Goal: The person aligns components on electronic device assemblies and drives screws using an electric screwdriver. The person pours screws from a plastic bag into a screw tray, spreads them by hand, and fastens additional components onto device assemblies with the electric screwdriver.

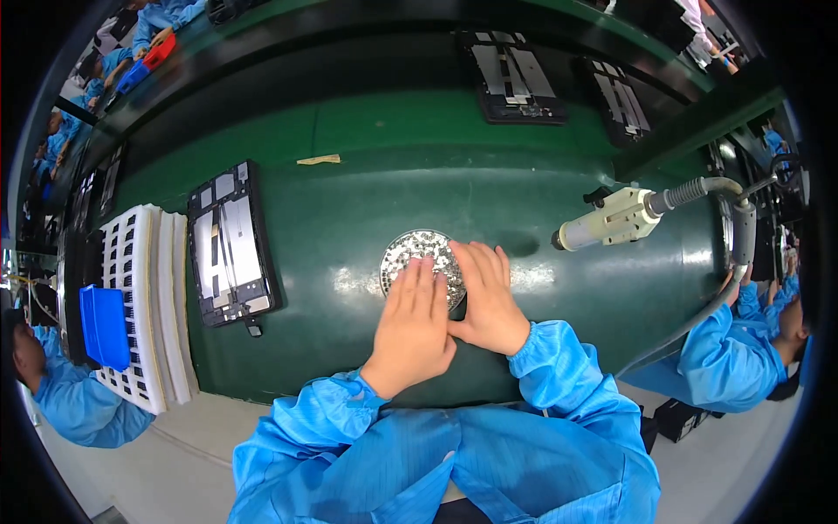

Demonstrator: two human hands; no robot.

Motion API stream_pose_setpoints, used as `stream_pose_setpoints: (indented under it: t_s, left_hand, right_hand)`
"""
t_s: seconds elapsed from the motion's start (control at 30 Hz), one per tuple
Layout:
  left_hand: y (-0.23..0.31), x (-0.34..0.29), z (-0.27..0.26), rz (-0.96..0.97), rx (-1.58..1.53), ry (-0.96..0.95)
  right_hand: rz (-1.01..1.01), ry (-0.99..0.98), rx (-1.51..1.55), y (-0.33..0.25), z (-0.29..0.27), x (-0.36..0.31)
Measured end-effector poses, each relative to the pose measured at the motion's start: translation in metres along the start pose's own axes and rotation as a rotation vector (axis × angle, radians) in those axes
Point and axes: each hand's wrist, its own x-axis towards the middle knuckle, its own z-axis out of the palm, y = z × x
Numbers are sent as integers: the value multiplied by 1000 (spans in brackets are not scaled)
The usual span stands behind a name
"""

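With the round dish (382,272) mid-way along the bench (358,210), we'd best move lightly lest the small parts (410,247) spill. Our left hand (410,339) lies unclenched across it from six o'clock; our right hand (491,304) sits at three, though whether it grasps, or what fingers hide, we cannot tell.

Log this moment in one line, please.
left hand: fingers over small silver parts in round dish | right hand: at dish's right edge | opened tablet: on green table, left
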Motion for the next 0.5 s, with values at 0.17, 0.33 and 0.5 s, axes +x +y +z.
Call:
stream_pose_setpoints:
  t_s: [0.17,0.33,0.5]
  left_hand:
    - [3,1,-4,53,-5,-40]
    - [1,-14,-11,-64,125,3]
    - [-2,-29,-8,-87,112,0]
  right_hand:
    - [-48,-62,12,5,-8,8]
    - [-35,-140,54,2,-16,9]
    - [21,-63,-15,-20,-15,-15]
